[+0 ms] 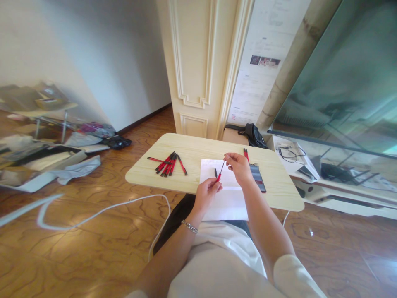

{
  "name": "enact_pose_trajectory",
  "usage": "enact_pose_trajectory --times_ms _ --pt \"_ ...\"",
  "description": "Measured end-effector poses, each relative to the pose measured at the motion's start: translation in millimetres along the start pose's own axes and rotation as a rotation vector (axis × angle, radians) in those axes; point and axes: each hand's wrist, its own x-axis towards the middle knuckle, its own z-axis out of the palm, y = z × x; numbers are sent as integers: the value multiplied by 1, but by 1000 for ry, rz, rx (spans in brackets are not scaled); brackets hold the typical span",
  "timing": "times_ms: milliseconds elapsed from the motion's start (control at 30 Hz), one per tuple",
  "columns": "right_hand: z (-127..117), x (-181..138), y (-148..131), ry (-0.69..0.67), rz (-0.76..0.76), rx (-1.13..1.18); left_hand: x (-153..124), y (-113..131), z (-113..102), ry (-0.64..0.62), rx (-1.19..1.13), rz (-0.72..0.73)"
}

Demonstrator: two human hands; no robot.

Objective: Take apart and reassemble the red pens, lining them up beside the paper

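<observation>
1. Leftmost, a thin white cable [102, 211] curls across the patterned wooden floor and runs in under the pale, rounded wooden table [192, 145] in front of me.
2. Next, on the table's left half, a loose heap of slim red-and-black pens [167, 163] lies fanned out, well apart from my hands.
3. Nearer the middle, a white sheet of paper [229, 203] lies at the table's near edge and overhangs it toward my lap. A small black pen piece [216, 172] rests on the sheet just beside my left fingers.
4. My left hand [207, 192], with a silver chain bracelet [190, 226] at the wrist, is closed in a pinch on the red lower end of one pen.
5. That slim red-and-black pen [220, 171] is held above the paper, tilted, with its dark thin end up and to the right.
6. My right hand [237, 165] pinches that upper end between thumb and fingertips, so both hands are clamped on the same pen and sit close together.
7. Just past my right hand, two more red pens [246, 154] lie on the table, and a dark, flat rectangular object [258, 178] lies beside my right wrist, too blurred to identify.
</observation>
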Motion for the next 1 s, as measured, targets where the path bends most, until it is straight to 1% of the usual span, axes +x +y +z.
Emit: enact_pose_trajectory --times_ms 200,400,533,600,633,733,833,900,933,1000 --pt "-2 -3 5 -53 -14 -88 0 0 -1 -1 -8 -3" --pt "-5 -5 7 -167 29 -281 0 1 -3 0 6 -5" --pt "-8 -2 15 -262 51 -332 -1 2 -5 8 11 -19" --pt "-8 2 24 -249 55 -413 -1 3 -5 23 7 -25" --pt "-7 3 28 -228 53 -497 -2 4 -5 30 5 -26" --pt "4 7 41 -156 73 -856 -2 6 -5 32 4 -24" --pt "19 10 48 -124 176 -1130 -2 8 -6 20 12 -15" --pt "25 11 51 -112 222 -1197 -2 8 -8 20 18 -7" --pt "26 13 52 -109 221 -1190 -2 8 -8 24 19 -5" --pt "23 15 54 -103 192 -1081 -1 8 -9 30 19 -9"
